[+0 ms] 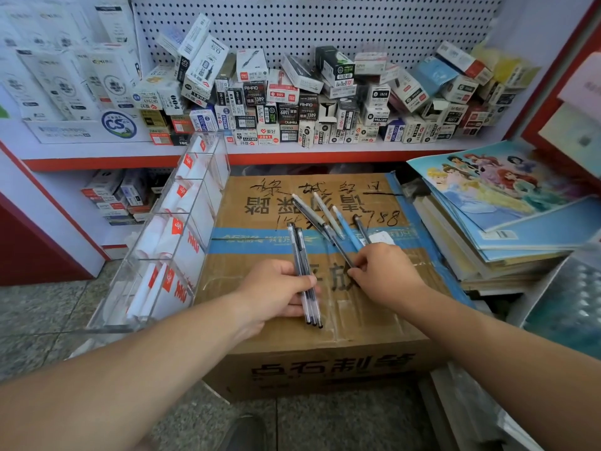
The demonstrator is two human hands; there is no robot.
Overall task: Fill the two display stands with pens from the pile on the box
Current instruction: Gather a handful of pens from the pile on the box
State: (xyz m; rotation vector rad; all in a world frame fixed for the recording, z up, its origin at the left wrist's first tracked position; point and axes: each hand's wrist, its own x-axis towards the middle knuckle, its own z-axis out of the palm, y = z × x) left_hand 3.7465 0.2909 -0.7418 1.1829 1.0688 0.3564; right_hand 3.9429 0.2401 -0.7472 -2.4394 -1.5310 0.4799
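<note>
Head view, left hand gripping clear pens, right hand pinching grey pen, books beside box

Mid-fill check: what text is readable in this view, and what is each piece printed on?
"CS": round blue logo on the white carton.
"AIHAO", "1389": black pen box.
"GR7944": white pen box.
"2081": small white box.
"88": handwritten on the cardboard box.
Chinese print there, red labels on the display stand, and the other shelf boxes: too blurred or small to read.
</note>
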